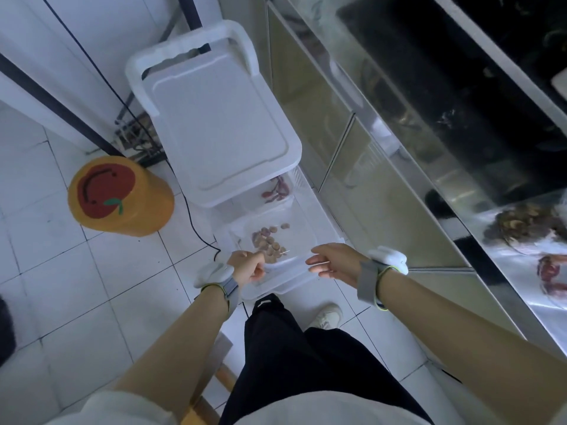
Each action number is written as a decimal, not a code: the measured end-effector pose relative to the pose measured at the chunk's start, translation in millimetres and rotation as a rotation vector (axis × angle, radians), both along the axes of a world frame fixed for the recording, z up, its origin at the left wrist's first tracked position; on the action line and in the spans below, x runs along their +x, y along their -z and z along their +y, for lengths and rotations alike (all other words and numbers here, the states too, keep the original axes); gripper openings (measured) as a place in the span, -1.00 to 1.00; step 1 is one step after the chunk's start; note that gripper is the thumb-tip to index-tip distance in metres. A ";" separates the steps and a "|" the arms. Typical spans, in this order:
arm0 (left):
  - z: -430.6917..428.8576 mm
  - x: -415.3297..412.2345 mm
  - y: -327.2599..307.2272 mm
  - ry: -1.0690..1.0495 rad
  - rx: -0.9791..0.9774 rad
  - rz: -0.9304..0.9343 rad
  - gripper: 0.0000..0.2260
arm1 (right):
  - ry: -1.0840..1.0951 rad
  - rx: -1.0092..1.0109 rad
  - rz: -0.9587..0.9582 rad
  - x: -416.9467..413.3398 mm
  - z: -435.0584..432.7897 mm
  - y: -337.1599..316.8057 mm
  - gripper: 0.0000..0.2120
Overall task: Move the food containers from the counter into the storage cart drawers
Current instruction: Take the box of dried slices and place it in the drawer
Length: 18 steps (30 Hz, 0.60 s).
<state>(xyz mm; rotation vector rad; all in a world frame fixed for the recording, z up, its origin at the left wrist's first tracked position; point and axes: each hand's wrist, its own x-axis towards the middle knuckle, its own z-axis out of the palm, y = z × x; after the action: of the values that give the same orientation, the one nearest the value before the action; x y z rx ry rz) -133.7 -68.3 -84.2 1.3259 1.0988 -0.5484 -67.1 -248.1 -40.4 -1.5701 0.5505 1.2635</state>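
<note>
A white storage cart (221,124) stands on the tiled floor beside the steel counter. Its lower clear drawer (310,228) is pulled out toward me, and inside lies a clear container of brownish nuts (268,240). The drawer above holds a clear container with red pieces (276,193). My left hand (248,265) is curled on the near front edge of the open drawer. My right hand (334,260) hovers at that same front edge, fingers loosely bent, holding nothing I can see. On the counter at right sit containers of dark dried food (527,222) and of red food (552,274).
An orange round stool with a red apple face (119,194) stands left of the cart. A black cable (190,210) runs across the floor by the drawer. Steel cabinet doors (352,167) line the right. My legs and a white shoe (328,315) are just below the drawer.
</note>
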 end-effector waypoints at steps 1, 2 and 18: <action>-1.2 1.1 2.5 0.004 -0.010 0.019 -0.73 | 0.002 -0.006 0.003 0.8 -0.4 1.1 -0.86; -2.6 2.0 3.6 0.010 -0.007 0.036 -0.73 | 0.001 -0.008 0.001 1.1 -0.8 0.7 -0.86; -10.1 16.4 32.7 0.097 -0.046 0.126 -0.82 | -0.019 -0.038 -0.005 7.1 0.7 7.2 -0.85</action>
<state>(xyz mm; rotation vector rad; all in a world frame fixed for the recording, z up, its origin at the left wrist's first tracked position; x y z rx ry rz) -117.3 -78.4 -116.9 1.3239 1.1219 -0.7330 -60.1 -247.4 -47.6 -1.6132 0.5609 1.2695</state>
